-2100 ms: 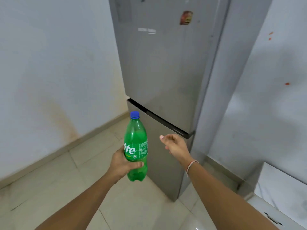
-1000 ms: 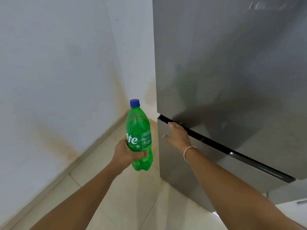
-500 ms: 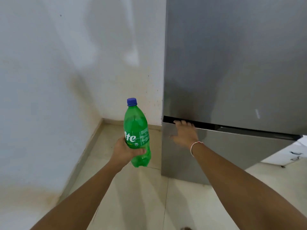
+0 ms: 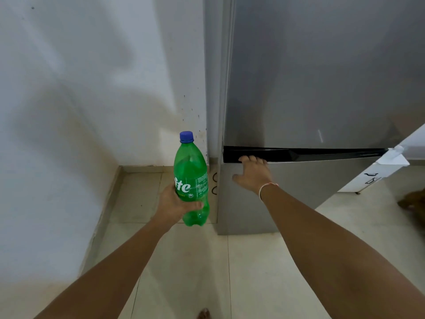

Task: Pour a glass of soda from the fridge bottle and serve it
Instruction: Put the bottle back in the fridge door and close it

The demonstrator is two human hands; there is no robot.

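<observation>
A green soda bottle [image 4: 192,171] with a blue cap stands upright in my left hand [image 4: 173,204], which grips it round the lower half, just left of the grey fridge [image 4: 322,77]. My right hand [image 4: 253,174] lies on the top left corner of the lower fridge door [image 4: 310,183], fingertips hooked into the dark handle slot between the two doors, thumb spread against the door face. Whether the lower door is ajar I cannot tell. No glass is in view.
A white wall [image 4: 69,111] runs close along the left and behind the bottle. A white cabinet [image 4: 379,176] stands right of the fridge. A brown blurred thing [image 4: 414,201] sits at the right edge. Pale floor tiles [image 4: 230,272] lie below my arms.
My right hand reached from mid-air to the lower door's top edge and hooked into the slot. The view swung to face the fridge squarely. The bottle stayed in my left hand.
</observation>
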